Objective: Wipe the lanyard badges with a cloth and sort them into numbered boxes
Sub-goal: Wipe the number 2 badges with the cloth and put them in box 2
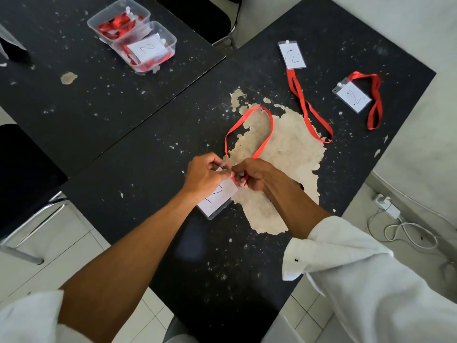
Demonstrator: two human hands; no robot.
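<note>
A clear badge with a white card [217, 198] lies on the black table [153, 174] under my hands. Its red lanyard [259, 134] loops away across the worn pale patch. My left hand [204, 175] pinches the top of the badge. My right hand [249, 175] pinches the red strap where it joins the badge. Two more badges marked 2, one [291, 55] at the back and one [352, 97] to the right, lie on the table with red lanyards. No cloth is visible.
Two clear plastic boxes stand on the second table at the back left: the far one [99, 17] holds red lanyards, the near one [170, 38] holds a card marked 2. A black chair [22, 174] stands at left. Cables and a charger [385, 206] lie on the floor at right.
</note>
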